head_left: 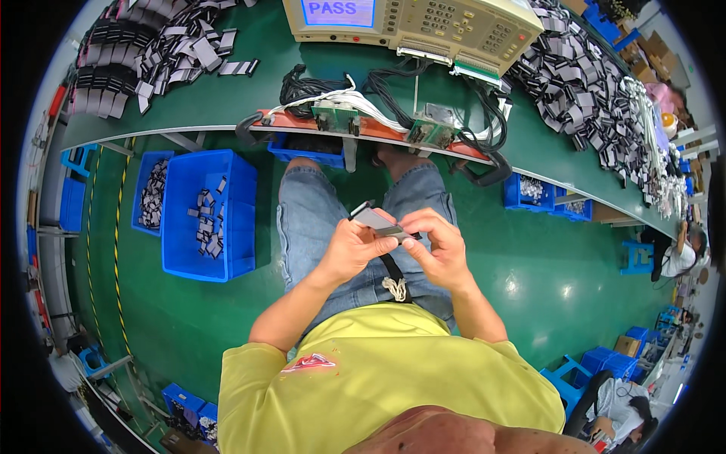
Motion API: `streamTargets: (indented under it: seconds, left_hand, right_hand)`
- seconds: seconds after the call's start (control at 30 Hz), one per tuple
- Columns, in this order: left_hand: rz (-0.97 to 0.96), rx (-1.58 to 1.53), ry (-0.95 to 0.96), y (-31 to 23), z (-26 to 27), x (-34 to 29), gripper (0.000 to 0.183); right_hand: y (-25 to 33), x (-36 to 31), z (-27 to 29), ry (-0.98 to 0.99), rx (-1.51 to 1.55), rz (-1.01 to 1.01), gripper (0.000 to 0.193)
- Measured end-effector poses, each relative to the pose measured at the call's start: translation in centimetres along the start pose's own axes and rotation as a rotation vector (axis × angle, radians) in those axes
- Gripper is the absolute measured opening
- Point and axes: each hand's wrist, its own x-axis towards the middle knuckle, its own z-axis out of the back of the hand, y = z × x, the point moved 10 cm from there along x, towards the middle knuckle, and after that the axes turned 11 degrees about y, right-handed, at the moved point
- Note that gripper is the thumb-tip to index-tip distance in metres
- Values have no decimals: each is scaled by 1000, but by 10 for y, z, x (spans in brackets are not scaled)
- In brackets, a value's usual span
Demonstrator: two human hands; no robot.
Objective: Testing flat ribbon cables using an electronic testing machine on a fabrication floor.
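Above my lap I hold a short grey ribbon cable (pixel 376 222) with black connectors at its ends. My left hand (pixel 352 250) grips it from the left, thumb along its lower edge. On the other side my right hand (pixel 435 246) pinches the end with the black connector, thumb and forefinger close together. The cable lies tilted between both hands, below the table's front edge. Ahead of them, two green circuit boards, a left one (pixel 336 119) and a right one (pixel 432 135), are mounted at that edge with wires running into them.
A beige tester (pixel 423 30) with a lit screen stands on the green table (pixel 249 91). Cable piles lie at the left (pixel 181 53) and right (pixel 578 91). A blue bin (pixel 243 181) holding cables stands left of my legs. Two black handles (pixel 491 172) (pixel 248 130) jut from the edge.
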Motion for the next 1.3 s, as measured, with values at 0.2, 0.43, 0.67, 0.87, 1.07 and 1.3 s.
streamTargets:
  seconds: [0.2, 0.43, 0.67, 0.87, 1.07, 1.3]
  left_hand:
    - [-70, 82, 46, -45, -2, 6, 45]
    - [14, 163, 82, -21, 4, 10, 24]
    - [13, 140, 98, -18, -8, 9, 18]
    - [-73, 210, 50, -36, -6, 5, 20]
    - [-165, 446, -65, -63, 9, 7, 18]
    - [-311, 779, -171, -108, 6, 51, 19]
  right_hand:
    - [18, 3, 21, 44, -133, 22, 17]
    - [7, -6, 40, -112, 84, -91, 29]
    - [2, -5, 29, -91, 39, -72, 31]
    - [-5, -7, 28, -110, 141, -111, 30]
    - [-13, -11, 36, -198, 239, -92, 26]
    - [3, 14, 69, -422, -58, 53, 21]
